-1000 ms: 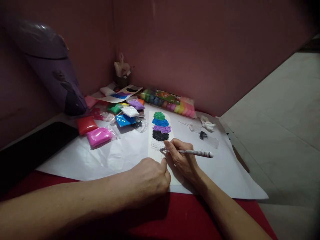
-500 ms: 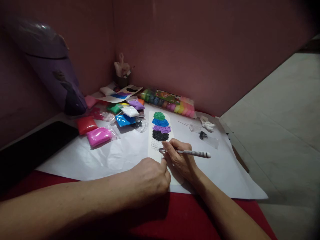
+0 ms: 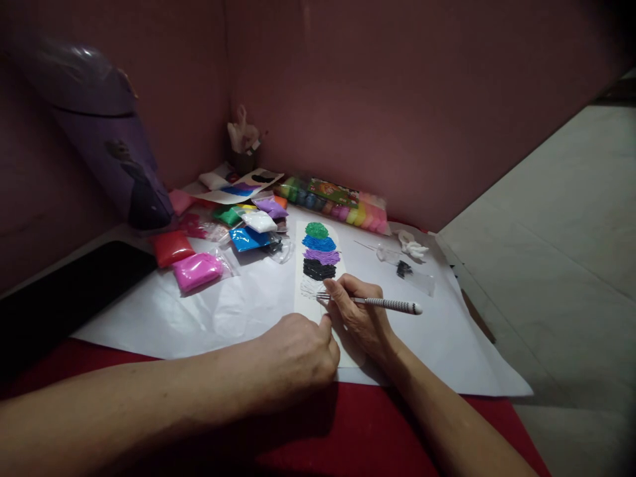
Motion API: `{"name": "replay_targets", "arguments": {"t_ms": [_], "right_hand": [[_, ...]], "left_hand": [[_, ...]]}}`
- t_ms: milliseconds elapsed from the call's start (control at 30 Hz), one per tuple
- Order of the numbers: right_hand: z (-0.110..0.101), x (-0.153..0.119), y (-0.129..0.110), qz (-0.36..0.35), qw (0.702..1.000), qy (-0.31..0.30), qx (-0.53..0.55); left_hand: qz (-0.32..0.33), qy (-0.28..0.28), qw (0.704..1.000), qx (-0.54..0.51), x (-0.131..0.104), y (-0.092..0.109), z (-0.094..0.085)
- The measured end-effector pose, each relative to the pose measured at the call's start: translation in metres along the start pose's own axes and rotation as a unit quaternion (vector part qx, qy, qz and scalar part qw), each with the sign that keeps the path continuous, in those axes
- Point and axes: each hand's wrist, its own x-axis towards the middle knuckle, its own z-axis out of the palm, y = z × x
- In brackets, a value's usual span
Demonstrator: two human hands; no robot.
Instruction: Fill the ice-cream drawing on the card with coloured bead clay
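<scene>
A cream card (image 3: 348, 354) lies on white paper, bearing stacked textured patches: green (image 3: 317, 230), blue (image 3: 318, 244), purple (image 3: 321, 256), black (image 3: 319, 269) and white (image 3: 311, 287). My right hand (image 3: 360, 311) is closed around a fork (image 3: 392, 305) with a striped handle; its tines rest at the white patch's lower right. My left hand (image 3: 303, 351) is curled at the card's lower left, its fingertips near the right hand's fingers. Whatever its fingers may hold is hidden.
Bags of coloured clay (image 3: 199, 270) lie left of the card, with a dark flat object (image 3: 74, 291) beyond. A long clay pack (image 3: 332, 199) lies behind. White clay (image 3: 411, 245) and a plastic wrapper (image 3: 420, 279) lie right. A purple container (image 3: 114, 146) stands back left.
The fork and the fingers of my right hand have shifted slightly to the right. My left hand has hardly moved.
</scene>
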Motion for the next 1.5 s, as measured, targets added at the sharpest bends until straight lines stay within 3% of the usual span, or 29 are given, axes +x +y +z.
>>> {"name": "replay_targets", "arguments": {"t_ms": [200,333,533,867,1033,1500], "right_hand": [[0.0006,0.0002,-0.0012,0.013,1.0,-0.025,0.008],[0.0011,0.0001,-0.0013,0.009,1.0,-0.009,0.014],[0.0024,0.001,0.0016,0.007,0.999,-0.029,0.024],[0.0057,0.0007,-0.0036,0.015,0.996,-0.031,0.082],[0.0068,0.0012,-0.0022,0.021,0.997,-0.048,0.059],[0.0067,0.0004,-0.0035,0.03,0.997,-0.022,0.072]], "left_hand": [[-0.001,0.002,1.0,0.011,0.0003,0.0006,0.0032],[-0.001,0.008,1.0,0.006,0.0009,0.0005,0.0027],[-0.003,-0.015,1.0,-0.005,0.0021,0.0002,-0.0013],[-0.001,0.015,1.0,0.003,-0.0005,0.0011,0.0048],[0.003,0.012,1.0,0.01,0.0008,0.0008,0.0033],[0.003,0.002,1.0,0.02,0.001,0.0007,0.0034]]}}
